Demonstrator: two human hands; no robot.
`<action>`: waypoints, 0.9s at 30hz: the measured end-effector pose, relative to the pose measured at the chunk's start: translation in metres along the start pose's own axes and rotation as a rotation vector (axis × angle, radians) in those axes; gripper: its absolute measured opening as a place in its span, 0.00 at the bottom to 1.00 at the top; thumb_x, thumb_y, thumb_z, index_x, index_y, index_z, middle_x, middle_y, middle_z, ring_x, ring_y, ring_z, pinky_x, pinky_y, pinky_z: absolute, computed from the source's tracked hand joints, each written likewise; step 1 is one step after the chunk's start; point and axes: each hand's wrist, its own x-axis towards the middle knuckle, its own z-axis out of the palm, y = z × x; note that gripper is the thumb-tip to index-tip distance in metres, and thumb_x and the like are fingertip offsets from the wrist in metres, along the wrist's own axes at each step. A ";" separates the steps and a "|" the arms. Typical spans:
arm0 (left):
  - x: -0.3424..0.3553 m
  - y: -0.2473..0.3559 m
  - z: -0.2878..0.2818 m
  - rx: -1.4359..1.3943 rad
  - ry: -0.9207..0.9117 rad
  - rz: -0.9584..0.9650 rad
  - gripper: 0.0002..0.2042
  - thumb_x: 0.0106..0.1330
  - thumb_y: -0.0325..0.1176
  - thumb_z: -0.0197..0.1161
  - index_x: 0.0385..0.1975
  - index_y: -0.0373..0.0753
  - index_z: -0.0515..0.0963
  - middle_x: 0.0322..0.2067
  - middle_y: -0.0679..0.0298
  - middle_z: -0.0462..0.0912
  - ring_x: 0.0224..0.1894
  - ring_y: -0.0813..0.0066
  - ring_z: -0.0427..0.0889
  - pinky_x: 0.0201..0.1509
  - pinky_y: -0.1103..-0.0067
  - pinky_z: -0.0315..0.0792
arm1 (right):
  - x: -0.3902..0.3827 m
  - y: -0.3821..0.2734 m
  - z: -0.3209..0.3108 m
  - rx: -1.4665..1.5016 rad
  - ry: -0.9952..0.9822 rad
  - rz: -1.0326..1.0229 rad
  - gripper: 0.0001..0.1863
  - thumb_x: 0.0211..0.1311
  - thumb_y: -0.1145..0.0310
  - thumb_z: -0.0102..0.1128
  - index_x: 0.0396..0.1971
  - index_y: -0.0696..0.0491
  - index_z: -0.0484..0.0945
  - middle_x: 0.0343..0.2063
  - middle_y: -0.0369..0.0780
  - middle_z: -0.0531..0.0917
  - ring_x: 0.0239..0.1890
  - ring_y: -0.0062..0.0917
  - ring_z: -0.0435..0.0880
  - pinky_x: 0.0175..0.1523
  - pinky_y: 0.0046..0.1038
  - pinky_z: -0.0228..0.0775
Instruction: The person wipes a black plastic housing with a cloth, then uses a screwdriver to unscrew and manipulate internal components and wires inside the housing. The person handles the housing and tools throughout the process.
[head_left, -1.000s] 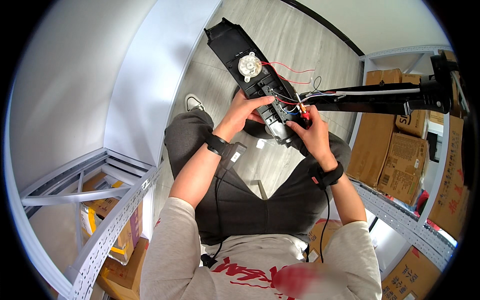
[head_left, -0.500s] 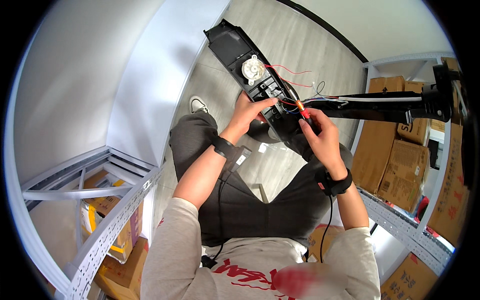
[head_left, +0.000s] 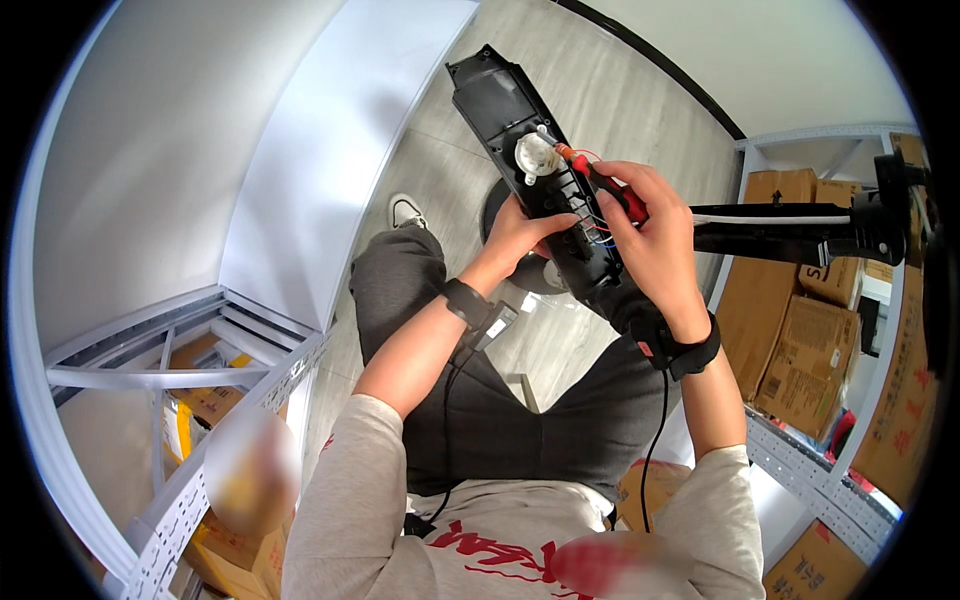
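Note:
My left hand (head_left: 518, 238) is closed round the near-left edge of a long black plastic housing (head_left: 497, 97), its thumb lying over the inner side near thin coloured wires (head_left: 596, 232). A round whitish part (head_left: 535, 156) with screw lugs sits in the housing. In my right hand (head_left: 655, 225) is a red and black screwdriver (head_left: 610, 186), pointed up and left. Its tip is at or just over the upper lug of the round part; whether it touches I cannot tell. The housing slants from far left down toward my right knee.
A long black arm-like piece (head_left: 785, 232) reaches right from behind my right hand. Cardboard boxes (head_left: 805, 350) stand on a metal rack at the right. At the lower left is another metal frame (head_left: 190, 378) with boxes. A white panel (head_left: 300, 150) rises on the left.
My right hand has moved up, bringing the screwdriver from the housing's right edge to the round part. The housing and my left hand have shifted slightly right.

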 end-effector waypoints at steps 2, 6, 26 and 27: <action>0.003 -0.005 0.000 -0.020 -0.010 0.034 0.26 0.56 0.34 0.72 0.53 0.36 0.71 0.40 0.64 0.83 0.36 0.74 0.85 0.25 0.81 0.78 | 0.004 -0.002 0.005 -0.007 0.000 -0.057 0.14 0.57 0.77 0.61 0.44 0.55 0.81 0.42 0.45 0.83 0.38 0.38 0.84 0.43 0.29 0.77; 0.004 -0.006 0.001 -0.029 -0.007 0.070 0.25 0.54 0.32 0.74 0.50 0.33 0.72 0.37 0.63 0.83 0.33 0.75 0.84 0.24 0.80 0.79 | 0.008 -0.005 0.012 -0.071 0.031 -0.119 0.13 0.57 0.78 0.61 0.43 0.55 0.81 0.43 0.44 0.84 0.37 0.39 0.85 0.41 0.30 0.78; 0.003 -0.008 0.002 -0.203 -0.085 0.042 0.21 0.57 0.29 0.71 0.51 0.36 0.73 0.40 0.62 0.83 0.37 0.72 0.86 0.29 0.78 0.82 | 0.003 -0.007 0.004 -0.080 0.130 -0.082 0.12 0.56 0.79 0.61 0.42 0.55 0.82 0.40 0.42 0.85 0.38 0.34 0.86 0.42 0.28 0.77; 0.003 -0.009 0.002 -0.202 -0.069 0.033 0.22 0.57 0.30 0.72 0.50 0.36 0.73 0.40 0.61 0.83 0.36 0.71 0.86 0.28 0.77 0.83 | 0.002 -0.007 0.004 -0.076 0.130 -0.085 0.12 0.56 0.79 0.61 0.42 0.55 0.82 0.40 0.42 0.85 0.38 0.34 0.86 0.42 0.28 0.77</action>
